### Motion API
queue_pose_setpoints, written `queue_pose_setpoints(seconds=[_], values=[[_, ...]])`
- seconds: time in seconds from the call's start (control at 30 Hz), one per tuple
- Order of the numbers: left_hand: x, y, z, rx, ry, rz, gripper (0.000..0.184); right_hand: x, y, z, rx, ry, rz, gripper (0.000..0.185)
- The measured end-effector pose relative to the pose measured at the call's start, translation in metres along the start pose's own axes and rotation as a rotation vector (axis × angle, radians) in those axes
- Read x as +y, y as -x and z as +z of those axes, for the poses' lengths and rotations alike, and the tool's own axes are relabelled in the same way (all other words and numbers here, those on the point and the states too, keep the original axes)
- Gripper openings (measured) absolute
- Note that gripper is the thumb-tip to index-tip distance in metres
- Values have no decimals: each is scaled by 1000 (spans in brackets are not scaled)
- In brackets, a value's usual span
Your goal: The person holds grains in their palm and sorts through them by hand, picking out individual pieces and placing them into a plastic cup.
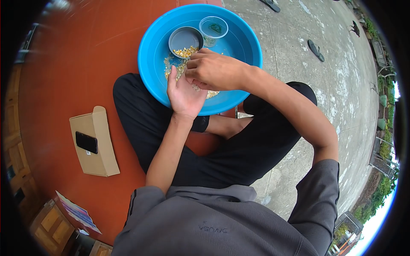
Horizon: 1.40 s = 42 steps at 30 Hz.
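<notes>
My left hand (186, 99) is turned palm up over the blue basin (149, 72), thumb out to the side. Its fingers are mostly hidden beneath my right hand (213, 70), so whatever may lie at their tips does not show. The right hand's fingers are curled and pinched together over the left palm; anything between them is too small or covered. Just beyond both hands, a round grey tin (186, 36) holds yellow corn kernels (185, 52). A clear plastic cup (213, 30) with a green mark stands beside it. Loose pale kernels (212, 94) are scattered on the basin floor.
The basin rests by my crossed legs on a reddish-brown surface (102, 55). To the left, a black phone (86, 142) lies on a cardboard box (104, 149), with a printed sheet (77, 213) nearby. Sandals (315, 50) lie on the concrete (294, 38) at right.
</notes>
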<state>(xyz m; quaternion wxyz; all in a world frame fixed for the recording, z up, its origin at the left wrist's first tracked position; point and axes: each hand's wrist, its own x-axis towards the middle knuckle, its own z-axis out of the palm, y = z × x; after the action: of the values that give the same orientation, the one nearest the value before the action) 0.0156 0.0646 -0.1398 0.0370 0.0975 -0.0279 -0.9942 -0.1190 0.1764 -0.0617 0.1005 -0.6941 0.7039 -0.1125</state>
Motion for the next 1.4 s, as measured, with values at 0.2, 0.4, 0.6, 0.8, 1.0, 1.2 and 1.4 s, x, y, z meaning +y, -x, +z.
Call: queue_pose_setpoints(seconds=[0.2,0.4,0.6,0.8,1.0,1.2,1.4], values=[[-1,0,4,7,-38,5,84,-1,-1,1,15,-34,16,19],[-2,-1,8,-31,-70,4,87,-3,-1,3,30,-34,24,20],[-3,-2,11,-47,-109,5,87,-2,-1,6,76,-49,8,20],[-2,-2,4,43,-102,37,87,8,-3,-1,145,-117,25,18],[-4,-4,11,-7,-67,61,91,58,0,-37,454,-125,317,15],[-5,-4,14,-45,-58,66,91,110,6,-41,498,40,683,22],[-5,-3,15,-52,-50,62,90,77,10,-44,604,-222,606,13]])
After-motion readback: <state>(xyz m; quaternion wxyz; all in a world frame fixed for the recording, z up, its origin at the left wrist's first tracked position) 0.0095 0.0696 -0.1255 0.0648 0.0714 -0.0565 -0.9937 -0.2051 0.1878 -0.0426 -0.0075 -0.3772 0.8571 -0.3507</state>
